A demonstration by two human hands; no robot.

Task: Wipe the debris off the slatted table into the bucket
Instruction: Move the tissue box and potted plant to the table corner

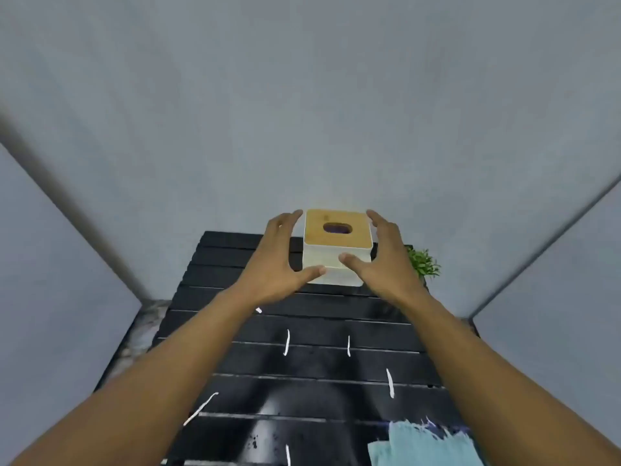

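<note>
Head view: the left hand [273, 264] and right hand [381, 264] are spread wide around a tissue box [337, 245] at the far end of the slatted table [319, 317], with the thumbs at its front face. Six white debris strips [286, 342] lie across the slats. They look light and thin, and likely to slip into the gaps. One soft blue cloth [420, 445] lies near-right, best taken bunched. One small plant [424, 264] stands beside the box. No bucket is in view.

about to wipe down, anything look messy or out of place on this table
Thin white strips lie scattered at odd angles across the black slatted table, with pale specks near its front edge. A light blue cloth lies rumpled at the near right corner. The tissue box between the left hand and right hand stands upright.
</note>
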